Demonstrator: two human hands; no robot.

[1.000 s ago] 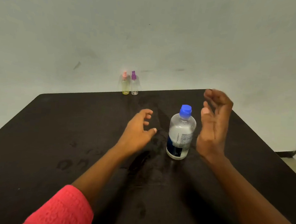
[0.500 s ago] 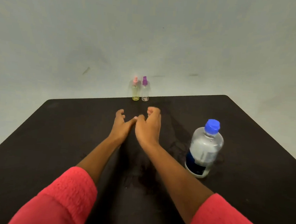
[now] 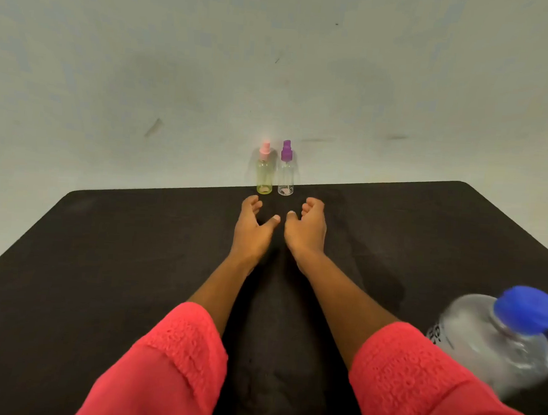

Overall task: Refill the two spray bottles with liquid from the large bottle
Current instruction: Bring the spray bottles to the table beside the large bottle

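Both hands reach toward two spray bottles at the bench's far edge.

Left hand (image 3: pixel 252 228) and right hand (image 3: pixel 306 230) are loosely spread, grasping nothing, just short of the yellow spray bottle (image 3: pixel 264 174) and clear spray bottle (image 3: pixel 286 174). The large bottle (image 3: pixel 501 343), blurred, apparently stands near-right; bare dark bench (image 3: pixel 102 261) lies left.

Just beyond the left hand (image 3: pixel 250 230) stands a yellow-tinted spray bottle (image 3: pixel 264 176) with a pink top; beyond the right hand (image 3: pixel 306 230), a clear one (image 3: pixel 286 176) with a purple top. The large bottle (image 3: pixel 498 339), right of the right arm, is clear with a blue cap (image 3: pixel 528 309). Both textured sleeves (image 3: pixel 173 368) are coral red, the table (image 3: pixel 102 261) black, the wall (image 3: pixel 210 75) pale grey-green.
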